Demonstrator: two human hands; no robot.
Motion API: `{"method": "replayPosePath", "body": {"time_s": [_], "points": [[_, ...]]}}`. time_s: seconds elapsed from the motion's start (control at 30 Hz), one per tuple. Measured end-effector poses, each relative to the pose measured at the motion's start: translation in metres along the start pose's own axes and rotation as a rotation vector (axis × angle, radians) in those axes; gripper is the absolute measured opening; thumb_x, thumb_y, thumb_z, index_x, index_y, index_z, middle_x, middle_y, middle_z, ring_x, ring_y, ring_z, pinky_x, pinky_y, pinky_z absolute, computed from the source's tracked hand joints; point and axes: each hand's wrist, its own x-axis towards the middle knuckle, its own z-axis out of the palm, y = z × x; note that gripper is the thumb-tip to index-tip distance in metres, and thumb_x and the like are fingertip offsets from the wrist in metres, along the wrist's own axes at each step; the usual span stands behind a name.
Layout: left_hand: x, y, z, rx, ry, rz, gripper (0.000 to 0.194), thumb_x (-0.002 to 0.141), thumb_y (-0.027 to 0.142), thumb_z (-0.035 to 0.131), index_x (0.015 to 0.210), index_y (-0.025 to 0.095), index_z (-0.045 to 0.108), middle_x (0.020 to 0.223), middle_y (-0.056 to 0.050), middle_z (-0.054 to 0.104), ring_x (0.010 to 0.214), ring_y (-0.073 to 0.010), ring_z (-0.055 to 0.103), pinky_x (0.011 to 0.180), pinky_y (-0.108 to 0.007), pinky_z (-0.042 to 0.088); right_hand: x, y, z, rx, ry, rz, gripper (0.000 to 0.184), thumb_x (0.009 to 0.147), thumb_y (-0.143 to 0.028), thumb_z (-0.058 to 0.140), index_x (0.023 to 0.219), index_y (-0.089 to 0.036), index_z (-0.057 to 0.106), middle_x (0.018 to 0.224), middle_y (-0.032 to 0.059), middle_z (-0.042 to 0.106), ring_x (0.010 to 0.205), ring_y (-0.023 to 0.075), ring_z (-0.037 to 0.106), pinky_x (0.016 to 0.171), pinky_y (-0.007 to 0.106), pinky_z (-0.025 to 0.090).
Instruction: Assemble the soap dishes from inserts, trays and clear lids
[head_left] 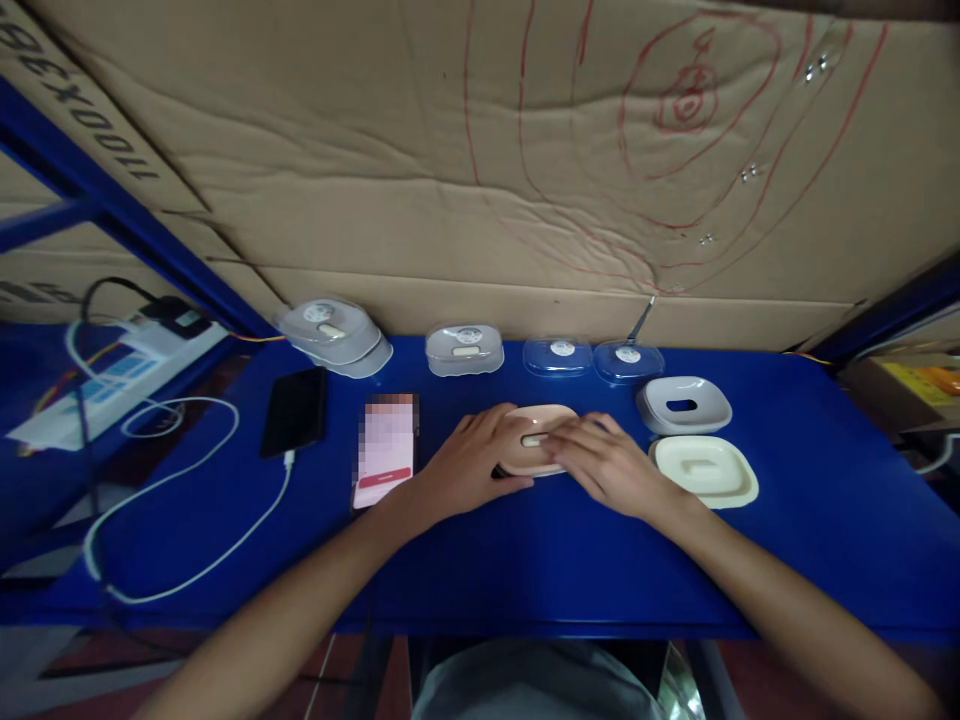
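Note:
A pinkish-beige oval soap dish (544, 462) with a pale piece in its middle slot is between my hands, over the table's middle. My left hand (480, 455) grips its left side, thumb at the near edge and fingers over the far rim. The fingers of my right hand (604, 455) are closed over its right side and reach toward the slot. To the right lie a cream dish base (739, 485) and a grey oval tray with an open slot (694, 393). Clear lids with round stickers (559, 352) lie behind. My fingers hide parts of the dish.
Covered grey soap boxes (465, 352) stand at the back, with stacked ones (345, 345) further left. A lit phone (390, 450) and a dark phone (294, 412) on a white cable lie left. A power strip (127, 365) is far left. Cardboard (375, 150) walls the blue table's back.

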Motion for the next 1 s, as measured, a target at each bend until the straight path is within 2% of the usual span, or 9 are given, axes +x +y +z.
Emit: {"method": "replayPosePath", "body": {"time_s": [0.13, 0.23, 0.33, 0.47, 0.53, 0.6, 0.67, 0.83, 1.0], "points": [[0.0, 0.004, -0.005, -0.062, -0.003, -0.036, 0.087, 0.083, 0.037, 0.085, 0.154, 0.028, 0.037, 0.155, -0.015, 0.05, 0.143, -0.0376, 0.049, 0.113, -0.052, 0.039, 0.024, 0.033, -0.002, -0.157, 0.134, 0.292, 0.049, 0.104, -0.011, 0.038, 0.15, -0.011, 0.055, 0.151, 0.0175, 0.062, 0.142, 0.0306, 0.056, 0.115, 0.05, 0.044], [-0.001, 0.003, -0.007, -0.125, -0.052, -0.053, 0.102, 0.078, 0.035, 0.089, 0.159, 0.031, 0.027, 0.159, -0.016, 0.048, 0.147, -0.0391, 0.045, 0.116, -0.057, 0.032, 0.04, 0.057, 0.001, -0.22, 0.024, 0.349, 0.058, 0.102, -0.01, 0.039, 0.161, -0.008, 0.04, 0.164, 0.0216, 0.046, 0.155, 0.0341, 0.041, 0.124, 0.059, 0.032], [-0.002, 0.001, -0.008, -0.157, -0.086, -0.083, 0.109, 0.077, 0.036, 0.091, 0.162, 0.034, 0.022, 0.163, -0.016, 0.044, 0.147, -0.0411, 0.044, 0.118, -0.061, 0.026, 0.045, 0.065, 0.002, -0.208, -0.097, 0.299, 0.058, 0.104, -0.021, 0.05, 0.16, -0.012, 0.042, 0.16, 0.0219, 0.05, 0.152, 0.0358, 0.043, 0.126, 0.065, 0.027], [-0.003, -0.001, -0.006, -0.168, -0.109, -0.085, 0.111, 0.076, 0.036, 0.091, 0.162, 0.035, 0.021, 0.164, -0.016, 0.044, 0.148, -0.0425, 0.043, 0.119, -0.064, 0.023, 0.036, 0.061, 0.004, -0.199, -0.082, 0.249, 0.069, 0.099, -0.042, 0.068, 0.16, -0.021, 0.044, 0.163, 0.0201, 0.047, 0.153, 0.0384, 0.041, 0.125, 0.065, 0.028], [-0.004, -0.001, -0.005, -0.181, -0.112, -0.079, 0.112, 0.075, 0.037, 0.092, 0.163, 0.035, 0.022, 0.163, -0.016, 0.045, 0.148, -0.043, 0.042, 0.119, -0.064, 0.023, 0.029, 0.06, 0.005, -0.172, -0.103, 0.279, 0.077, 0.096, -0.044, 0.073, 0.163, -0.024, 0.041, 0.166, 0.021, 0.042, 0.155, 0.0407, 0.038, 0.122, 0.067, 0.032], [-0.003, -0.001, -0.005, -0.195, -0.113, -0.089, 0.112, 0.075, 0.038, 0.092, 0.163, 0.036, 0.023, 0.163, -0.016, 0.045, 0.149, -0.0431, 0.041, 0.12, -0.065, 0.023, 0.023, 0.06, 0.002, -0.109, -0.126, 0.323, 0.076, 0.096, -0.043, 0.074, 0.162, -0.024, 0.042, 0.165, 0.0222, 0.044, 0.151, 0.0408, 0.045, 0.118, 0.064, 0.041], [-0.003, 0.0, -0.006, -0.212, -0.121, -0.105, 0.114, 0.074, 0.038, 0.092, 0.164, 0.036, 0.021, 0.161, -0.016, 0.046, 0.149, -0.0432, 0.041, 0.12, -0.065, 0.023, 0.015, 0.059, -0.008, -0.019, -0.104, 0.338, 0.072, 0.097, -0.044, 0.072, 0.16, -0.023, 0.046, 0.162, 0.0219, 0.048, 0.147, 0.0391, 0.051, 0.116, 0.06, 0.047], [0.0, 0.0, -0.005, -0.264, -0.087, -0.19, 0.125, 0.073, 0.036, 0.093, 0.166, 0.035, 0.009, 0.163, -0.018, 0.042, 0.149, -0.0452, 0.04, 0.118, -0.067, 0.029, -0.013, 0.037, -0.037, 0.262, -0.075, 0.255, 0.066, 0.101, -0.046, 0.067, 0.161, -0.032, 0.043, 0.167, 0.0105, 0.045, 0.153, 0.0303, 0.045, 0.122, 0.053, 0.044], [-0.002, -0.006, 0.003, -0.393, -0.01, -0.136, 0.133, 0.074, 0.044, 0.093, 0.168, 0.034, -0.001, 0.166, -0.018, 0.036, 0.152, -0.0404, 0.039, 0.122, -0.062, 0.034, -0.019, 0.005, -0.012, 0.324, -0.079, 0.152, 0.075, 0.093, -0.03, 0.075, 0.161, -0.027, 0.043, 0.169, 0.0154, 0.039, 0.157, 0.0327, 0.037, 0.122, 0.056, 0.044]]}}
